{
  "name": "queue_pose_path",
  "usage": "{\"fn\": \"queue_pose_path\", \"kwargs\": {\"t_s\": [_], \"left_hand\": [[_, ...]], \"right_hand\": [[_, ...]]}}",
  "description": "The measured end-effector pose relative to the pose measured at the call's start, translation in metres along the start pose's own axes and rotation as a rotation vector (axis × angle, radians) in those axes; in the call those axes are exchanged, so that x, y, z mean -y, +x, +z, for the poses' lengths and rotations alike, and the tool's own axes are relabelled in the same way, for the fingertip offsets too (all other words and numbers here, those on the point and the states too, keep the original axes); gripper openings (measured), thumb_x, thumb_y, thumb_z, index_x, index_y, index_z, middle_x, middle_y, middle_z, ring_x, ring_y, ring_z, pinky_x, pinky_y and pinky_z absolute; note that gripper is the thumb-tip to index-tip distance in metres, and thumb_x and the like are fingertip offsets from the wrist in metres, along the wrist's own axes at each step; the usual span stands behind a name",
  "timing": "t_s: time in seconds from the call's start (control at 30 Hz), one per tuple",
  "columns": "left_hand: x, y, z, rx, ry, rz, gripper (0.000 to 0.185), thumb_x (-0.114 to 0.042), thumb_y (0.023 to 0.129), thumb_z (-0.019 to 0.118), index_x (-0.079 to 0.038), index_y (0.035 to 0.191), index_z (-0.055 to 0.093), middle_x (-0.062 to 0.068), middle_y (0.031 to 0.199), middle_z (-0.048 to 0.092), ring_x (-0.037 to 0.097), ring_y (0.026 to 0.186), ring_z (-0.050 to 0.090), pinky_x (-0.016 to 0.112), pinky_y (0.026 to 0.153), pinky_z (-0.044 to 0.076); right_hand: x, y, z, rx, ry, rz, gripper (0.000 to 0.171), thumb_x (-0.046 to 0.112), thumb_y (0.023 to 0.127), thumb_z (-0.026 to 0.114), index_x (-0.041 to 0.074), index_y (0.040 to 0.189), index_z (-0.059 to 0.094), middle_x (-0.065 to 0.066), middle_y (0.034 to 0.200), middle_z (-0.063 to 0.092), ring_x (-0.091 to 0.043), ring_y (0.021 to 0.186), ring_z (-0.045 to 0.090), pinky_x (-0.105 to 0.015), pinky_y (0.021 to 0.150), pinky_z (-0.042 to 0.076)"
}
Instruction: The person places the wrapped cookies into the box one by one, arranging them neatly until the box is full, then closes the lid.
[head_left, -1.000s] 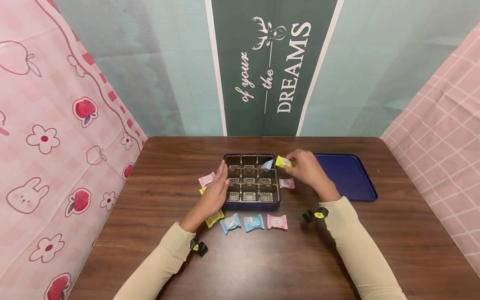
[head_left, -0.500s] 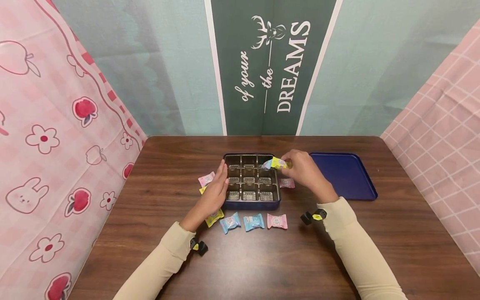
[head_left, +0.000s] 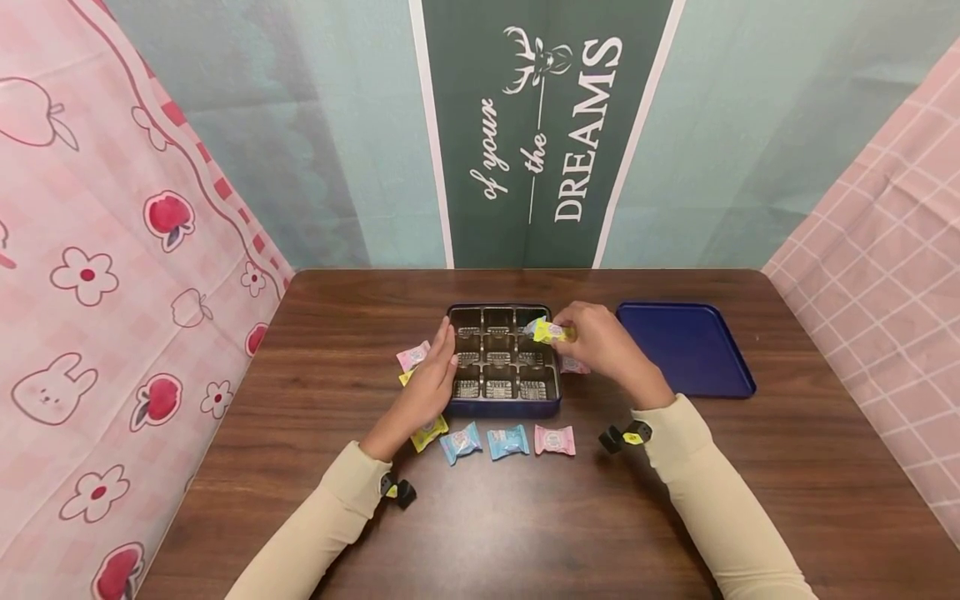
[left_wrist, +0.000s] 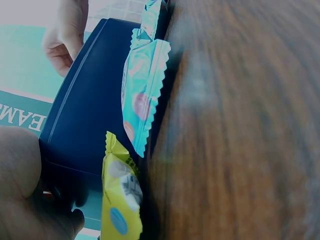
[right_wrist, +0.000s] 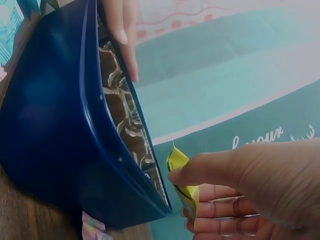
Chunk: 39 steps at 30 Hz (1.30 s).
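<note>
A navy tin with a divided dark tray stands on the table. My left hand lies along its left side, fingers straight against the wall. Between thumb and fingers, my right hand pinches a yellow wrapped candy over the tin's right edge, near the back right compartment. In that compartment sits a blue wrapped candy, partly covered by the yellow one in the head view. The right wrist view shows the held yellow candy just beyond the tin's rim.
In front of the tin lie a yellow candy, two blue ones and a pink candy. Another pink candy and a yellow bit show at left; one pink at right. The blue lid lies farther right.
My right hand has carried the yellow candy leftward, from beside the tin to over its right edge. The left hand stays against the tin.
</note>
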<state>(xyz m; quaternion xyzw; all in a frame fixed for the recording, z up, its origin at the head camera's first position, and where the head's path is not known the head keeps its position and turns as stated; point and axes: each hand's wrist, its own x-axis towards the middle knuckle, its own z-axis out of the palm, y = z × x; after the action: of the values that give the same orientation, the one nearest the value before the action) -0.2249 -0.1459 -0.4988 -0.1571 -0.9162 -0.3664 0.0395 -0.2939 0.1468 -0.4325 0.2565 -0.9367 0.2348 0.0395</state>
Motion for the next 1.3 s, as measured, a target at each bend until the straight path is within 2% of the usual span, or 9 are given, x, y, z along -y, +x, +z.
{"fn": "queue_pose_path", "kwargs": {"t_s": [0.17, 0.37, 0.7, 1.2, 1.3], "left_hand": [[0.001, -0.001, -0.001, -0.002, -0.003, 0.005, 0.053, -0.014, 0.111, 0.035, 0.007, 0.158, 0.02, 0.017, 0.169, 0.007, 0.034, 0.149, 0.026, 0.049, 0.119, 0.028], [0.002, -0.002, -0.001, 0.006, -0.011, 0.002, 0.053, -0.015, 0.112, 0.035, 0.006, 0.158, 0.019, 0.015, 0.17, 0.006, 0.033, 0.15, 0.025, 0.048, 0.119, 0.027], [0.001, -0.002, -0.001, 0.0, -0.012, 0.005, 0.053, -0.014, 0.112, 0.035, 0.007, 0.158, 0.019, 0.016, 0.17, 0.006, 0.033, 0.15, 0.024, 0.049, 0.119, 0.026], [-0.001, 0.0, -0.002, -0.014, -0.015, 0.022, 0.053, -0.011, 0.111, 0.036, 0.009, 0.157, 0.02, 0.019, 0.169, 0.008, 0.036, 0.149, 0.027, 0.05, 0.118, 0.029], [-0.001, 0.0, -0.002, -0.019, -0.015, 0.027, 0.053, -0.011, 0.111, 0.036, 0.01, 0.156, 0.021, 0.02, 0.168, 0.008, 0.037, 0.149, 0.027, 0.051, 0.118, 0.029]], "right_hand": [[0.005, 0.0, 0.002, -0.009, 0.002, -0.048, 0.025, 0.013, 0.08, 0.084, 0.0, 0.099, 0.075, -0.009, 0.094, 0.07, -0.022, 0.076, 0.061, -0.041, 0.07, 0.052], [0.008, -0.001, 0.007, 0.02, -0.013, -0.094, 0.028, 0.015, 0.082, 0.083, 0.0, 0.104, 0.076, -0.01, 0.1, 0.071, -0.023, 0.08, 0.065, -0.044, 0.074, 0.055], [0.015, -0.001, 0.01, 0.063, -0.038, -0.084, 0.029, 0.017, 0.084, 0.083, 0.001, 0.107, 0.076, -0.01, 0.102, 0.07, -0.023, 0.083, 0.065, -0.043, 0.075, 0.055], [0.02, -0.002, 0.013, 0.112, -0.104, -0.107, 0.027, 0.017, 0.088, 0.08, 0.001, 0.109, 0.078, -0.017, 0.115, 0.069, -0.034, 0.106, 0.065, -0.048, 0.085, 0.055], [0.019, -0.001, 0.014, 0.105, -0.118, -0.125, 0.025, 0.016, 0.088, 0.079, 0.002, 0.108, 0.078, -0.016, 0.114, 0.07, -0.034, 0.106, 0.064, -0.048, 0.085, 0.055]]}}
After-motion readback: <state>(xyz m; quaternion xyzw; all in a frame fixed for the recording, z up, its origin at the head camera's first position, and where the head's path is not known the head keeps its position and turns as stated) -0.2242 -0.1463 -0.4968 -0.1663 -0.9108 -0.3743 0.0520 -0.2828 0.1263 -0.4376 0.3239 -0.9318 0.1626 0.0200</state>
